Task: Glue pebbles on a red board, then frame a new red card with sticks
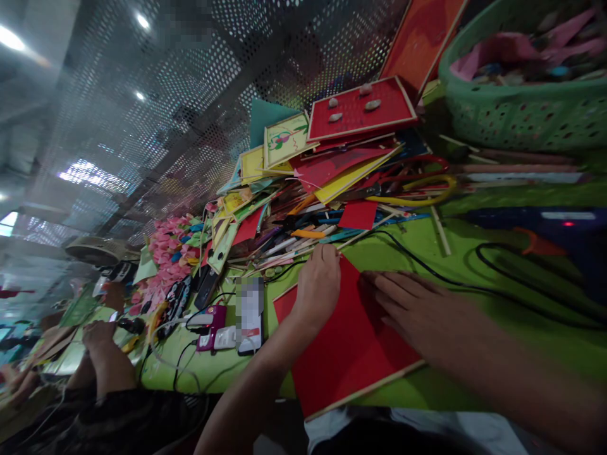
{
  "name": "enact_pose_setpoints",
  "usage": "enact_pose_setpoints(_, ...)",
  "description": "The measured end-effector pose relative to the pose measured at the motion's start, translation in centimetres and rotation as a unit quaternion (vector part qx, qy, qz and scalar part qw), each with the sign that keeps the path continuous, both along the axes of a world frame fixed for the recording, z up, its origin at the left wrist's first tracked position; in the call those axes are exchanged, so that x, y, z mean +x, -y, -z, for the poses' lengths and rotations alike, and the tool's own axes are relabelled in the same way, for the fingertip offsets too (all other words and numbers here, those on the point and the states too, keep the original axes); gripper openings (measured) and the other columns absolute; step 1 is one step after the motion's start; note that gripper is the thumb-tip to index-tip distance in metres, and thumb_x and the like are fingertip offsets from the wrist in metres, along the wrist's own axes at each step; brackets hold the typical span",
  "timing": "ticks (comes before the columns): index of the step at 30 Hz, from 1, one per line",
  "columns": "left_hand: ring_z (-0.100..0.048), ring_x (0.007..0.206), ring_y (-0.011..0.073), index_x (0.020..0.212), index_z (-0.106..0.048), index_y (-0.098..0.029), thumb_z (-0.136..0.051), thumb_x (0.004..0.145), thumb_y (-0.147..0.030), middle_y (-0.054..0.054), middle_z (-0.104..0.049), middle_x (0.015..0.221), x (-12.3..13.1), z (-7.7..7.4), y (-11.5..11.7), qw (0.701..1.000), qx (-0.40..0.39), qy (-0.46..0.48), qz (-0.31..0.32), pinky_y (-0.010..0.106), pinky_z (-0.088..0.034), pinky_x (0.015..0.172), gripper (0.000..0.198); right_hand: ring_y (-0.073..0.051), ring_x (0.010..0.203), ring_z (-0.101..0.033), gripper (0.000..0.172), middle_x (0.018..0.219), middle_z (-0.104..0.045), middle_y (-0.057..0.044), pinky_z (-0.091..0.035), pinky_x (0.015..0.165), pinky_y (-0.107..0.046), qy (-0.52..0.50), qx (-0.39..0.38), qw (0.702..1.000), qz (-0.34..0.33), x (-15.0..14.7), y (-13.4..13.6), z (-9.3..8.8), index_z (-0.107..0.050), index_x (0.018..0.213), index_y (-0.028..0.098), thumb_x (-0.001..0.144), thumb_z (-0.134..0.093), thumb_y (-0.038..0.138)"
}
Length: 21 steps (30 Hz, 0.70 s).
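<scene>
A red card [351, 354] lies at the front of the green table, with pale thin wooden strips along its near edge and far-left edge. My left hand [318, 281] is closed at the card's far corner, its fingers curled around a thin wooden stick [360, 237] that appears to run on past the corner. The fingertips' exact grip is partly hidden. My right hand [417, 309] rests flat, fingers stretched out, over the card's right edge, covering part of it.
A glue gun [535, 221] with a black cable lies at right, below a green basket [521, 107]. Scissors [427, 186], pens and framed cards [363, 110] pile up behind. A phone [250, 316] and purple power strip [212, 327] sit left. Another person's hand [98, 335] is farther left.
</scene>
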<state>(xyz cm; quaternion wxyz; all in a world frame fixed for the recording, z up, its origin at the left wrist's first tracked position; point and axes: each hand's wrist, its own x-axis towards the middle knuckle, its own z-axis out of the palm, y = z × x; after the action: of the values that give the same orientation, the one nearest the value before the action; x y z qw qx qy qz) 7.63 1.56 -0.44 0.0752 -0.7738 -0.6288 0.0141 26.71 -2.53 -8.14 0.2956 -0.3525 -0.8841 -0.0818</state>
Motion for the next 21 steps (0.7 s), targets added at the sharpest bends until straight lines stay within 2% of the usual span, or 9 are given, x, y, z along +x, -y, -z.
enact_pose_setpoints(13, -0.065, 0.092, 0.0192, 0.102, -0.053, -0.019, -0.05, 0.105, -0.014, 0.008, -0.064, 0.102, -0.14, 0.03, -0.14, 0.999, 0.013, 0.032, -0.007, 0.029, -0.052, 0.076, 0.006, -0.027, 0.115, -0.065, 0.039, 0.123, -0.075, -0.014, -0.052, 0.097, -0.045, -0.002, -0.013, 1.0, -0.004, 0.03, 0.05, -0.26, -0.073, 0.119, 0.01, 0.103, -0.039, 0.018)
enact_pose_setpoints(21, -0.065, 0.098, 0.0188, 0.101, -0.057, -0.02, -0.054, 0.105, -0.017, 0.005, -0.067, 0.105, -0.62, -0.38, -0.29, 0.997, -0.013, 0.066, 0.023, 0.03, -0.052, 0.083, 0.006, -0.026, 0.117, -0.065, 0.04, 0.127, -0.074, -0.012, -0.053, 0.1, -0.045, 0.004, -0.014, 1.0, 0.007, -0.05, 0.23, -0.08, -0.074, 0.121, 0.014, 0.102, -0.039, 0.018)
